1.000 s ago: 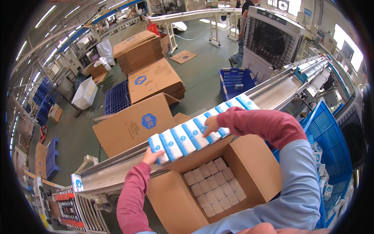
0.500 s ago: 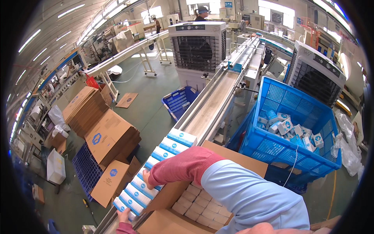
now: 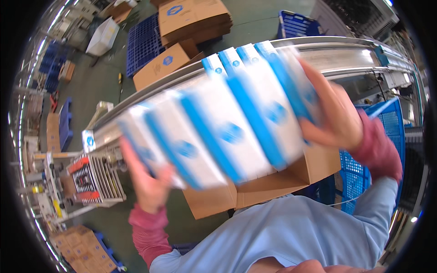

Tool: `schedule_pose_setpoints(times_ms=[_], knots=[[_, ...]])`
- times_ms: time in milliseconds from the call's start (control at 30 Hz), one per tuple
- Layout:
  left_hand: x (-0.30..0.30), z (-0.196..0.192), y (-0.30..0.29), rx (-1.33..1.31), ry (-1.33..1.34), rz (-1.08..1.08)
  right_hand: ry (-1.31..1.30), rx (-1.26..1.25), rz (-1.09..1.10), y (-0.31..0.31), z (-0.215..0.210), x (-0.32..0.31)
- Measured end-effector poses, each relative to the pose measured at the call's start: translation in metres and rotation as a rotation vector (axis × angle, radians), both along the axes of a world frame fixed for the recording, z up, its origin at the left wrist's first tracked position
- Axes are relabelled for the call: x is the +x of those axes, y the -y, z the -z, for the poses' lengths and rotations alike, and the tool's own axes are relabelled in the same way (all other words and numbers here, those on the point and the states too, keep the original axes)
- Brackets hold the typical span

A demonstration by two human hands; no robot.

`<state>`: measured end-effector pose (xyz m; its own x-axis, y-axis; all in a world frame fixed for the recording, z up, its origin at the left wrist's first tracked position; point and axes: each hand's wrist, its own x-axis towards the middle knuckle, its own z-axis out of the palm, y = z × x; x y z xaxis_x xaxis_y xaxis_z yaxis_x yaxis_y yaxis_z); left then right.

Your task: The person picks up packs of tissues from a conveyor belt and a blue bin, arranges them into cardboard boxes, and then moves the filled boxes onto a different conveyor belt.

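Note:
A row of several white-and-blue tissue packs (image 3: 230, 132), smeared by motion, is squeezed end to end between my two hands. My left hand (image 3: 150, 179) presses the left end, thumb and fingers spread over the last pack. At the other end my right hand (image 3: 334, 113) grips the outermost pack. The row is raised above an open cardboard box (image 3: 321, 161) and hides most of its inside. Beyond the row, several more tissue packs (image 3: 236, 61) stand side by side on the conveyor (image 3: 341, 61).
Flattened cartons (image 3: 195, 20) lie stacked past the conveyor, beside a blue plastic pallet (image 3: 143, 43). To the right stands a large blue crate (image 3: 389, 123). A blue basket (image 3: 296, 25) sits on the floor beyond the belt. Boxes on a pallet (image 3: 84, 250) are at the lower left.
The row of packs has come up off the conveyor between both hands and toward me, over the box. The view has swung, so the conveyor now runs across the picture.

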<state>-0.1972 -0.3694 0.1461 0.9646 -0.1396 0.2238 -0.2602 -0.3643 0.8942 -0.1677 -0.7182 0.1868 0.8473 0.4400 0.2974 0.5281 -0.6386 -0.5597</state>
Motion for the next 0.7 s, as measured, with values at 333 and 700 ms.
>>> schedule_pose_setpoints(times_ms=[333, 700], knots=[[-0.068, 0.176, 0.105, 0.868, -0.724, 0.678, -1.089, -0.734, -0.217, 0.030, 0.198, -0.099], [-0.075, 0.399, 0.123, 1.197, -0.392, 1.043, -0.904, -0.855, -0.805, 0.018, 0.372, -0.098]])
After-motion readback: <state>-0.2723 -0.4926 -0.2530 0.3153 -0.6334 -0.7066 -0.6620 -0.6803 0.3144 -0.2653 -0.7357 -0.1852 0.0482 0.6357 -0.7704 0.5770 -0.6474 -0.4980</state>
